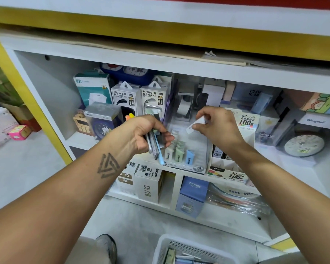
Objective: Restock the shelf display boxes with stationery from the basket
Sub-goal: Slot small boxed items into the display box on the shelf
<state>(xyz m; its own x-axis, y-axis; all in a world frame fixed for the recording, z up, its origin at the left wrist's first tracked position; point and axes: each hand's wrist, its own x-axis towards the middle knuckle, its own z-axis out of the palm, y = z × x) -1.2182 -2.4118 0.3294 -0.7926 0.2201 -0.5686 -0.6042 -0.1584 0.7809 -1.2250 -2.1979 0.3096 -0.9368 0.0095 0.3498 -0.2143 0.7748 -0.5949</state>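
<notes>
- Head view: the right hand (215, 122) pinches one small white pack (196, 124) between thumb and fingertips, held just above the clear display box (200, 149) that stands at the front edge of the middle shelf (301, 164).
- The left hand (147, 134) is clenched round a bundle of slim packs (154, 145), their ends pointing down toward the box's left front corner.
- Inside the box, green and blue lead cases (179, 152) stand in rows along its left side; its right side looks mostly bare.
- The white basket (166, 244) sits on the floor at the lower edge, with more stationery in it.
- Judged step: feeding packs one at a time into the box, partway through.
- The next move seems to call for lowering the white pack upright into an open slot, beside the standing cases without tipping them, then drawing another from the left-hand bundle.
</notes>
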